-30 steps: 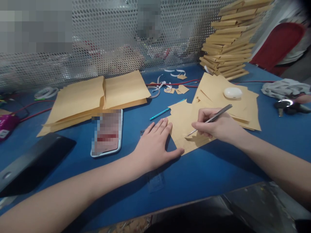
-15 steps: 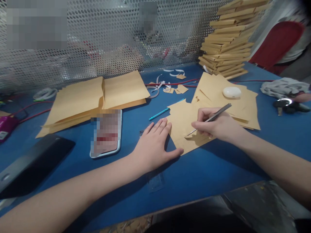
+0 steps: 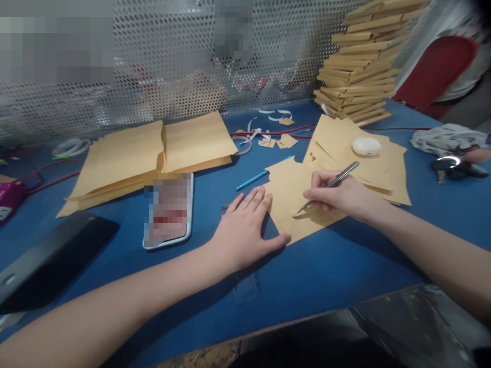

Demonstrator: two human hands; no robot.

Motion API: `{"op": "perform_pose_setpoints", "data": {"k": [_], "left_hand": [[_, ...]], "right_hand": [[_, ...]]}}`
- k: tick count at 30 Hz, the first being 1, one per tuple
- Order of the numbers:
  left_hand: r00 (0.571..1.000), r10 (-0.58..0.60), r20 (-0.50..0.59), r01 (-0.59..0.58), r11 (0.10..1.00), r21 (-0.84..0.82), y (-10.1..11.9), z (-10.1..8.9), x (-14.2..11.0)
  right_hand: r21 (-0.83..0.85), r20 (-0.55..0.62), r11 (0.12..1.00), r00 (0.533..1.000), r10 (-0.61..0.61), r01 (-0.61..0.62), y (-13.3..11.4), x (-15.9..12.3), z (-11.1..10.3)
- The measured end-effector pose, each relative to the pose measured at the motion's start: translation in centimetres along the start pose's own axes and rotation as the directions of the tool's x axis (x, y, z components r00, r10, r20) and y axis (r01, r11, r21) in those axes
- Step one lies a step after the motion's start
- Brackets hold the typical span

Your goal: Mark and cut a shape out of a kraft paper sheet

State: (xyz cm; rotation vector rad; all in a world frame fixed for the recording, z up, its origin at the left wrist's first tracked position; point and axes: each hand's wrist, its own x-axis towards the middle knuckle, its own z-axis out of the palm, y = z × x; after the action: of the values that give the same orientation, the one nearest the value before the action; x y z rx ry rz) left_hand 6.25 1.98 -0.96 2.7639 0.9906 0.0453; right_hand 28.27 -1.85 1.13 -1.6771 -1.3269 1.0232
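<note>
The right hand pinches a dark metallic pen between thumb and fingers, the nib at a brown paper sheet near the front edge of the bench. The left hand rests flat, fingers slightly spread and gripping nothing, its thumb over the sheet's corner nearest that edge. The sheet looks light, thin and fairly stiff, likely to slide or crease, so flat pressure at a corner suits it better than a pinch mid-sheet. The pen seems light, rigid and perhaps slick; low on the barrel is the place to grip. A turquoise pen lies beyond the left hand, toward the bench's back edge.
</note>
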Motion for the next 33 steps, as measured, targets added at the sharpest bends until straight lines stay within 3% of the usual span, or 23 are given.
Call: {"op": "perform_pose_setpoints", "data": {"k": [17, 30, 33], "left_hand": [[1.000, -0.005, -0.004, 0.005, 1.000, 0.002, 0.05, -0.09, -0.04], [1.000, 0.006, -0.015, -0.007, 1.000, -0.014, -0.05, 0.02, -0.05], [1.000, 0.007, -0.020, -0.007, 1.000, -0.021, -0.04, 0.03, -0.07]], "right_hand": [[0.042, 0.003, 0.999, 1.000, -0.019, 0.019, 0.78, 0.40, -0.19], [-0.016, -0.014, 1.000, 1.000, -0.025, 0.025, 0.33, 0.24, -0.16], [0.075, -0.004, 0.996, 0.999, -0.037, 0.038, 0.17, -0.06, -0.16]]}}
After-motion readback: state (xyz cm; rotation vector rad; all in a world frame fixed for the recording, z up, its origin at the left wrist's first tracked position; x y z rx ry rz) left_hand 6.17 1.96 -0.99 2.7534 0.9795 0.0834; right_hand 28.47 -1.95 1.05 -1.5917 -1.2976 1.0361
